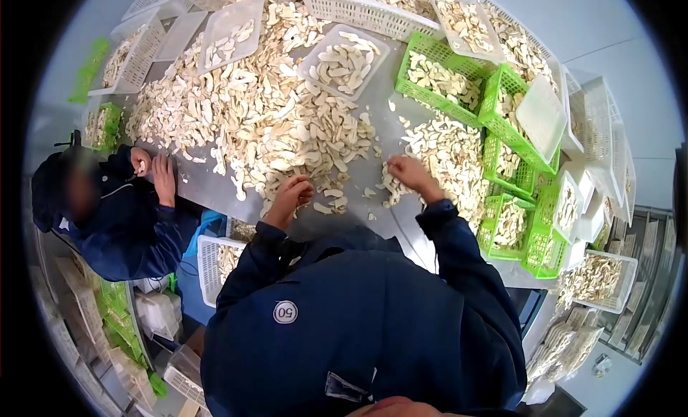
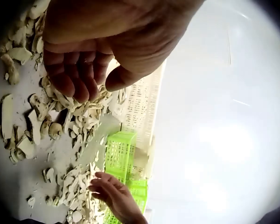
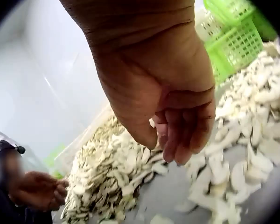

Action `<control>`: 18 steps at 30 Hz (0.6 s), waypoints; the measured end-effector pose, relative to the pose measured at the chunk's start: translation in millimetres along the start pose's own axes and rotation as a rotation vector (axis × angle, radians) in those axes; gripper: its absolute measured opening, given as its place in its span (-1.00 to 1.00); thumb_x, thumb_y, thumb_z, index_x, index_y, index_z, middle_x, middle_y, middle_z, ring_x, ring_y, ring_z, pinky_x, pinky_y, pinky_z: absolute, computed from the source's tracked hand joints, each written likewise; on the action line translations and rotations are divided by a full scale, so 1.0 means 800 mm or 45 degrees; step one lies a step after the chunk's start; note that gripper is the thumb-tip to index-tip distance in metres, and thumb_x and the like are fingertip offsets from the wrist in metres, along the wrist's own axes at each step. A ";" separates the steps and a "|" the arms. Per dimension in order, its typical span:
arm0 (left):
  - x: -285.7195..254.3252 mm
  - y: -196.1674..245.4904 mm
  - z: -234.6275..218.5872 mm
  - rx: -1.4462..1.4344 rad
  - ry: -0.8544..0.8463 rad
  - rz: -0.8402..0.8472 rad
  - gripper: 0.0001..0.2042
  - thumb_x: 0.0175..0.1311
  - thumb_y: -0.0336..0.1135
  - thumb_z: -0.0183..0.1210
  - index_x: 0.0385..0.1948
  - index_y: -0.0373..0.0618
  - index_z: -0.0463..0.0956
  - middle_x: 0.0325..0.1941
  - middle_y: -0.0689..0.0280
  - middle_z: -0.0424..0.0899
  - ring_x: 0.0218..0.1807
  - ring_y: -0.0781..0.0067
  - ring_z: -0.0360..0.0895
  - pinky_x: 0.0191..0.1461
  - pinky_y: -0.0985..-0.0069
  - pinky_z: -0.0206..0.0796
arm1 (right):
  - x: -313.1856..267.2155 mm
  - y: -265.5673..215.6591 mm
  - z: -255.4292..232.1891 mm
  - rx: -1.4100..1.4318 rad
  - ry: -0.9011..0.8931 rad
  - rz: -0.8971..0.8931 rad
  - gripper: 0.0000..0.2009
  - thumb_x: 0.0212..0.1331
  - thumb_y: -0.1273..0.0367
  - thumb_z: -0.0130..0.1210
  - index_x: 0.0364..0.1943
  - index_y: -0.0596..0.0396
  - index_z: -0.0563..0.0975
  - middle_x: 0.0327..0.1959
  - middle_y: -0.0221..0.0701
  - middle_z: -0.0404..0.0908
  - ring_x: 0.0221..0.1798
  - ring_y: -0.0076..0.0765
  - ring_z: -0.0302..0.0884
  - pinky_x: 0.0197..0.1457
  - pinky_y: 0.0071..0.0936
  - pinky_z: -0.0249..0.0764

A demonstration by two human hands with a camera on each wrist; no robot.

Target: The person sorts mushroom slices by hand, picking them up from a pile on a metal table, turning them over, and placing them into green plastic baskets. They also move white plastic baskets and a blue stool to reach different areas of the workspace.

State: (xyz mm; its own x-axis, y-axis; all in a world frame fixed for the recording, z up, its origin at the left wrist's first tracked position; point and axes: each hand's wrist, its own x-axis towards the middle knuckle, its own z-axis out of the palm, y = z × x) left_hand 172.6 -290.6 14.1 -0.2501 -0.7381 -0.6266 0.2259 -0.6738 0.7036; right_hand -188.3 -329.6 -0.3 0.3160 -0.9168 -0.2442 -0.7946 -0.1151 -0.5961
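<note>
Dried pale slices, which look like mushroom, lie in a large pile [image 1: 251, 109] on the grey table, with a second pile [image 1: 448, 155] to the right. My left hand [image 1: 290, 200] hovers at the near edge of the large pile; in the left wrist view the hand [image 2: 107, 46] has loosely bent fingers and nothing visible in them. Over the left edge of the second pile is my right hand [image 1: 412, 174]. Its fingers bend downward in the right wrist view, where the hand [image 3: 163, 98] shows no slice clearly held.
A clear tray [image 1: 344, 62] of slices sits behind the large pile. Green baskets [image 1: 438, 80] and white crates [image 1: 369, 12] line the back and right. At the left another person [image 1: 107, 216] has both hands at the table edge. A white basket [image 1: 209, 270] stands below it.
</note>
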 end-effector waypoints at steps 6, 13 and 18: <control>0.018 -0.004 0.009 0.121 -0.056 -0.061 -0.73 0.31 -0.28 0.06 -0.04 -0.20 0.40 -0.29 0.36 0.56 -0.28 0.59 0.50 -0.20 0.61 0.36 | -0.052 -0.036 0.095 0.503 -0.449 0.228 -0.58 0.05 0.20 0.10 0.01 0.06 0.51 -0.44 -0.26 0.60 -0.34 -0.22 0.57 -0.25 -0.33 0.46; 0.039 -0.023 -0.001 0.880 -0.267 0.091 -0.80 0.24 -0.26 0.10 -0.26 -0.20 0.54 -0.42 0.29 0.62 -0.38 0.44 0.56 -0.28 0.48 0.40 | -0.053 -0.097 0.165 0.798 -0.875 -0.020 -0.49 0.24 0.20 0.03 0.25 0.09 0.32 0.23 -0.15 0.38 0.22 -0.24 0.35 0.26 -0.39 0.27; 0.028 -0.048 -0.027 2.045 -0.452 0.230 -0.71 0.06 -0.13 0.13 -0.32 -0.17 0.56 -0.41 0.06 0.63 -0.32 0.02 0.57 -0.23 0.19 0.38 | -0.048 -0.083 0.165 0.851 -0.645 0.136 -0.57 0.18 0.20 0.07 0.10 0.08 0.43 0.02 -0.16 0.54 0.02 -0.19 0.50 0.09 -0.33 0.40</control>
State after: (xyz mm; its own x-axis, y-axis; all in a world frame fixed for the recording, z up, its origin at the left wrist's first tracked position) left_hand 178.5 -282.2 -34.3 -0.5700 -0.6017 -0.5595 -0.8109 0.3021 0.5013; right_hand -79.5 -236.2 -52.0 0.5777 -0.6092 -0.5433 -0.4102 0.3588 -0.8385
